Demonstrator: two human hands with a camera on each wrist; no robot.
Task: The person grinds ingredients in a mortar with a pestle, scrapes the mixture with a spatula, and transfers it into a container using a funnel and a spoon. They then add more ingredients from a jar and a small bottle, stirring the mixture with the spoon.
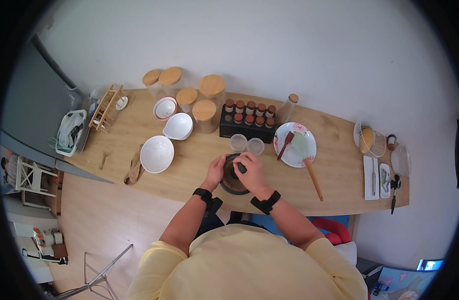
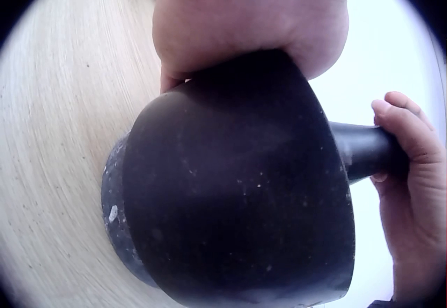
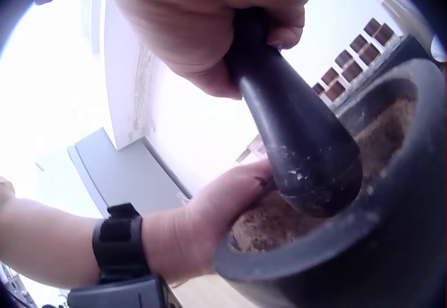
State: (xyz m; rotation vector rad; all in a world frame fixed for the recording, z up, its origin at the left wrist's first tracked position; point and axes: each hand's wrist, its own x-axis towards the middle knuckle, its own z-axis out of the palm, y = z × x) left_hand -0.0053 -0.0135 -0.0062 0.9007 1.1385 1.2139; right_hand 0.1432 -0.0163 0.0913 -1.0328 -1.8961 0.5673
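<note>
A dark stone mortar (image 2: 237,182) stands on the wooden table near its front edge, before the person's body. The left hand (image 1: 215,172) holds it from the left side, palm against the outer wall, with the thumb at the rim in the right wrist view. The right hand (image 1: 253,175) grips the narrow top of a black pestle (image 3: 300,133). This pestle leans, its rounded, whitish-flecked end at the mortar's mouth. Brown ground matter (image 3: 265,225) coats the mortar's inner wall. The mortar's bottom is hidden.
Two small clear cups (image 1: 238,142) and a black rack of spice jars (image 1: 247,125) stand behind the mortar. To the right, a floral plate (image 1: 309,145) bears a dark red brush and a wooden-handled spatula. White bowls (image 1: 157,154) and wood-lidded canisters (image 1: 205,116) stand at left.
</note>
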